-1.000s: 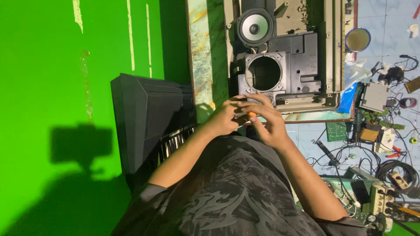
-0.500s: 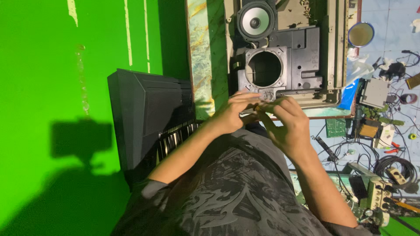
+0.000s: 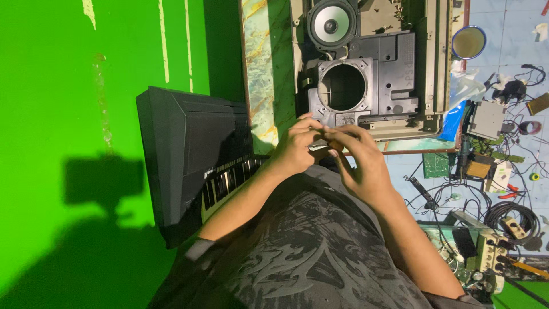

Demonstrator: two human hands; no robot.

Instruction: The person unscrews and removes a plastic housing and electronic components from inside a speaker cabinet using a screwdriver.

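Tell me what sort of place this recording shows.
Probably a home electronics repair spot: a speaker cone and an opened black plastic housing lie on the table, loose circuit boards and cables litter the floor, and a keyboard stands beside a green wall.

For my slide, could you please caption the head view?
Both hands, left hand and right hand, pinch a small part beside a black speaker housing and keyboard.

Bright green wall (image 3: 68,86); black keyboard (image 3: 189,154); dark grey housing (image 3: 394,74); marbled green-yellow table (image 3: 263,63); grey tribal-patterned shirt (image 3: 297,252).
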